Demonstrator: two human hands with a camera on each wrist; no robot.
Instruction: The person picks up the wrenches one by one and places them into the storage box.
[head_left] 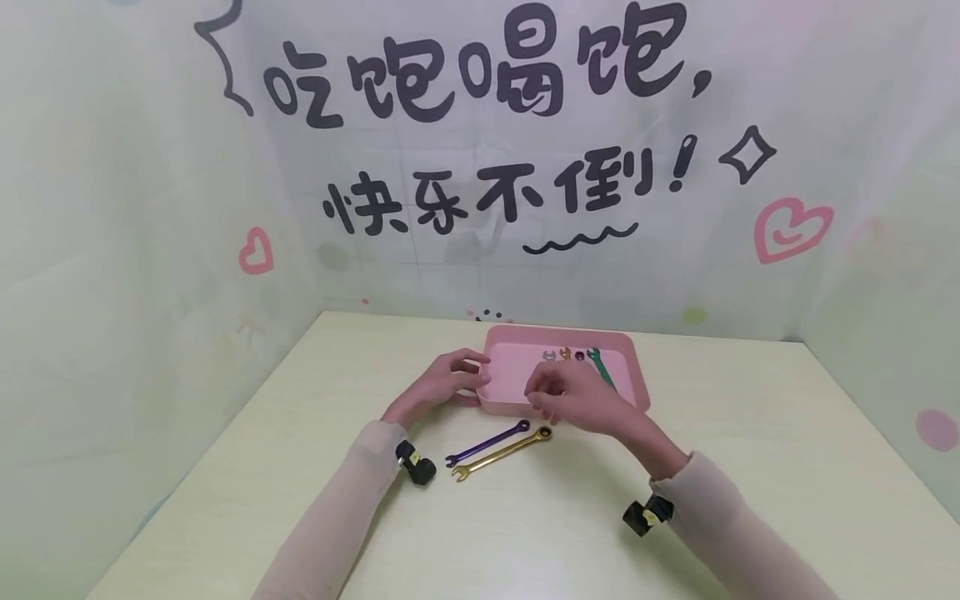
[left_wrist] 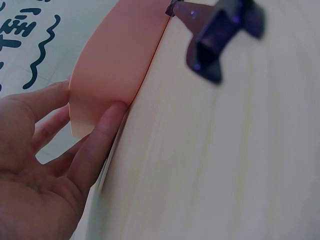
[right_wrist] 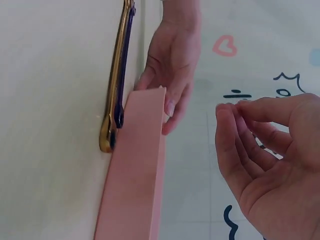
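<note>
My left hand [head_left: 444,382] holds the left end of a shallow pink tray [head_left: 512,371]. In the left wrist view its thumb [left_wrist: 107,125] lies on the tray's outer wall, with the fingers around the corner. Over the tray's front rim, my right hand [head_left: 579,398] has curled fingers, thumb and fingertips together and nothing visible between them. Inside the tray a green wrench [head_left: 601,367] lies to the right, beside silver [head_left: 550,356], gold [head_left: 566,353] and purple [head_left: 580,356] wrench ends; the right hand hides their other parts.
In front of the tray, a purple wrench [head_left: 487,443] and a longer gold ratchet wrench [head_left: 504,455] lie side by side on the pale wooden table [head_left: 262,467]. A printed white curtain [head_left: 420,283] rises behind the table and along both sides.
</note>
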